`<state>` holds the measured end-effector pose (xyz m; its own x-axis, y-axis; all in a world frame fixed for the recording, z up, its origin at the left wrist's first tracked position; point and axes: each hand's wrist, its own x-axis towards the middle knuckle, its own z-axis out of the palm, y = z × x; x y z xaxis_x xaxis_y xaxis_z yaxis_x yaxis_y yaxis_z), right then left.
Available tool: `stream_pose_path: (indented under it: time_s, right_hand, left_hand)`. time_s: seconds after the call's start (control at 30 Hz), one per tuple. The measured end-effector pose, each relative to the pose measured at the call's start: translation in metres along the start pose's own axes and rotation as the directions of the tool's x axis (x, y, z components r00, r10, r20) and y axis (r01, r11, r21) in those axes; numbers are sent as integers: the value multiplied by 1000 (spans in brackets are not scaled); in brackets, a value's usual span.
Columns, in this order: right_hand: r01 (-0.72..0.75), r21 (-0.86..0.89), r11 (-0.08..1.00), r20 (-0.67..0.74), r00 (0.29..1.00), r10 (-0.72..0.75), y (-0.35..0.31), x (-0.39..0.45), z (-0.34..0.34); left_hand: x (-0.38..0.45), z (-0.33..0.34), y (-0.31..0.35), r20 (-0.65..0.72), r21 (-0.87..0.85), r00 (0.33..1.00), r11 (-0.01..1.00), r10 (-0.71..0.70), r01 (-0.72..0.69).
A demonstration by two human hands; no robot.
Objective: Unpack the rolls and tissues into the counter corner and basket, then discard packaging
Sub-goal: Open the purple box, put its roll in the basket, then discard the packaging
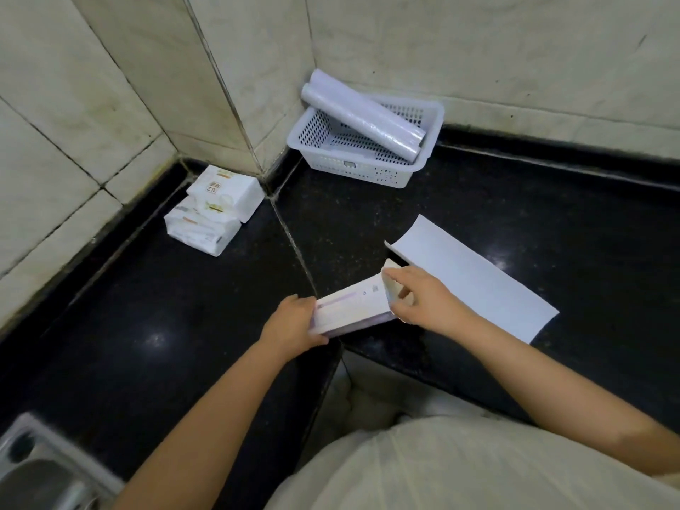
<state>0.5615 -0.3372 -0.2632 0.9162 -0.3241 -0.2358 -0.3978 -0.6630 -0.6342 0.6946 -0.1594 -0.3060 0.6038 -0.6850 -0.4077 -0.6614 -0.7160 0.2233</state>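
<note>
I hold a long white carton (349,307) over the black counter's inner edge. My left hand (290,323) grips its near end. My right hand (423,300) pinches the flap at its far end, which stands lifted. A second long white box (474,281) lies flat on the counter just right of my right hand. Two clear-wrapped rolls (362,114) lie slanted across the white perforated basket (368,171) in the wall corner. Several white tissue packs (215,211) are stacked in the left counter corner.
The black stone counter (515,200) wraps around an L-shaped corner below tiled walls. A steel sink (33,469) shows at the bottom left. My pale shirt fills the bottom right.
</note>
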Motion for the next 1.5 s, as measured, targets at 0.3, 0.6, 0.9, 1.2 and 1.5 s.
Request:
stream_pose_path:
  time_s: [0.3, 0.6, 0.9, 1.2, 1.5]
  right_hand:
    - [19, 84, 996, -93, 996, -11, 1, 5, 11]
    - [-122, -204, 971, -88, 991, 105, -18, 8, 17]
    - [-32, -315, 949, -96, 995, 2, -45, 2, 32]
    - [-222, -147, 964, -27, 975, 221, -31, 0, 46]
    - [-57, -45, 997, -169, 985, 48, -11, -11, 41]
  left_hand:
    - [0, -14, 0, 86, -28, 982, 986, 169, -167]
    - [-11, -11, -14, -23, -130, 996, 988, 84, -87]
    - [-37, 0, -15, -87, -10, 996, 999, 31, -32]
    - [-43, 9, -1, -130, 107, 989, 993, 71, -57]
    - [-45, 17, 4, -231, 170, 972, 985, 36, 4]
